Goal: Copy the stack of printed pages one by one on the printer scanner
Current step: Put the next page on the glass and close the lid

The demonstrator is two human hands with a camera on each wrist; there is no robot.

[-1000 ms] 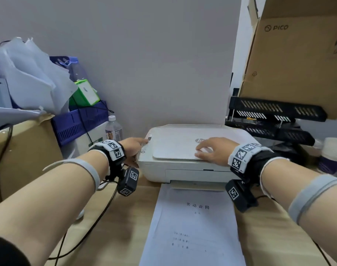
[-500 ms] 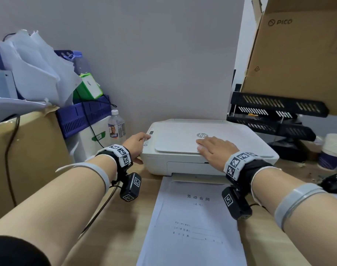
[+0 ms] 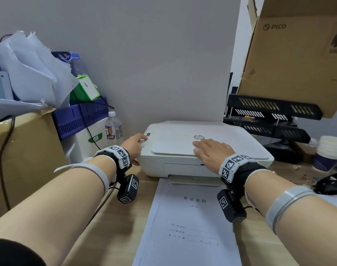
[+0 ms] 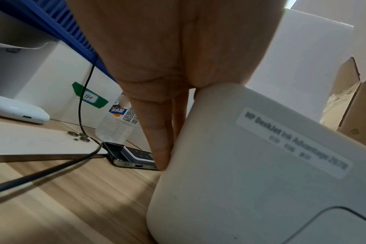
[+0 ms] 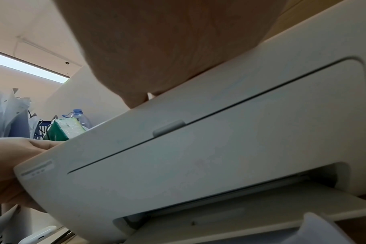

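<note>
One HP DeskJet printer (image 3: 202, 150) stood on a wood-grain desk (image 3: 114, 223) against a grey wall (image 3: 154, 54), its scanner lid closed. One stack of printed pages (image 3: 188, 223) lay flat on the desk directly in front of the printer's output tray. Two hands touched the printer: the left hand (image 3: 134, 145) rested against its left side, fingers (image 4: 159, 145) straight along the casing and a fingertip on the control panel; the right hand (image 3: 211, 152) lay flat and open on the lid, holding nothing. Left of the printer stood one water bottle (image 3: 114, 126) and one blue crate (image 3: 81, 117); right of it, one black stacked letter tray (image 3: 269, 116).
</note>
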